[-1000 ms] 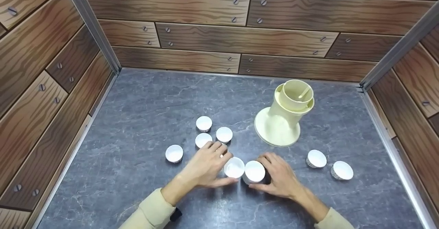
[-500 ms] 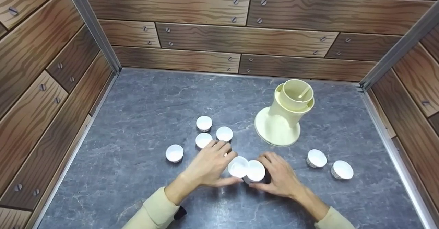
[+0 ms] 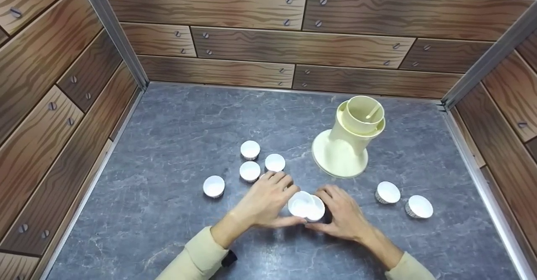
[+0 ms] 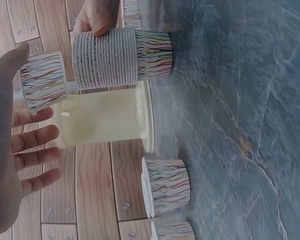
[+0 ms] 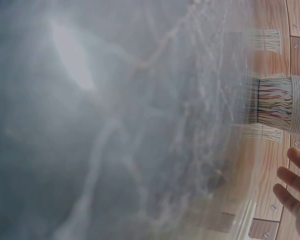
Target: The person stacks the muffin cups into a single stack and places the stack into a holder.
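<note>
My left hand (image 3: 268, 200) pinches one paper baking cup (image 4: 44, 80) between thumb and index finger; the other fingers stay off it. White inside and marked with coloured wavy lines outside, this cup hangs just above a nested stack of similar cups (image 4: 107, 57). A narrow gap parts the two in the left wrist view, while from the head they overlap. The stack stands on the table, its rims packed tightly together. My right hand (image 3: 344, 213) holds that stack from the right, thumb at the near side. Its fingers show only partly in the right wrist view.
Several single cups (image 3: 250, 171) stand upright beyond and left of my left hand, one partly hidden by it. Two more cups (image 3: 387, 192) stand at the right. A pale yellow, wide-based cylindrical device (image 3: 344, 158) rises behind my right hand. Wood-patterned walls (image 3: 251, 45) enclose the grey table.
My left hand has carried its cup rightward, from beside the stack to partly over its top. My right hand and the stack have stayed nearly still.
</note>
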A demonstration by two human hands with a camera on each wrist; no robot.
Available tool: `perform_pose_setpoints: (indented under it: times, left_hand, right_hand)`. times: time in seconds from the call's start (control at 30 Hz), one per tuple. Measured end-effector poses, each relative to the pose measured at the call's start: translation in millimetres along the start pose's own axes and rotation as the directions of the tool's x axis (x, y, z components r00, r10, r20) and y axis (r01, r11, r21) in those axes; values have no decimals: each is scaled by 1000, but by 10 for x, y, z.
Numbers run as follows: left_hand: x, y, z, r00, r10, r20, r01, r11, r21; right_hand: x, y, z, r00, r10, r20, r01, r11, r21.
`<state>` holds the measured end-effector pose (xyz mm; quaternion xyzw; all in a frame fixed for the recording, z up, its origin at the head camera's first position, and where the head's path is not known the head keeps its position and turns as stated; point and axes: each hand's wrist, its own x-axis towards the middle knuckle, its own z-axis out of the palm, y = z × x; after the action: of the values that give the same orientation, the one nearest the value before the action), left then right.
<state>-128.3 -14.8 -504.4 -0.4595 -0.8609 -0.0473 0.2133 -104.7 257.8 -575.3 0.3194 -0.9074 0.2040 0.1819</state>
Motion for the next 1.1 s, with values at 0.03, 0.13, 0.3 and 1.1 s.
perform_pose_setpoints:
  times: [0.03,0.13,0.3,1.1]
  left_hand:
    - [5,4,8,1000,2,-4,-2,1000,0]
    - [23,14,30,1000,8,-9,-8,1000,9]
    - [68,22,70,1000,24,1,-24,999,22]
    - [190,55,159,999,44,2,-44,999,5]
  right_hand:
    - [0,0,-1,1000,1,0,-1,1000,0]
    - [1,-5,-5,1000,1,-5,-1,1000,-2]
    - [-2,-11,3,1000,5,-3,-5,1000,-1]
    - [-4,2,3,1000,0,10,0,1000,-13]
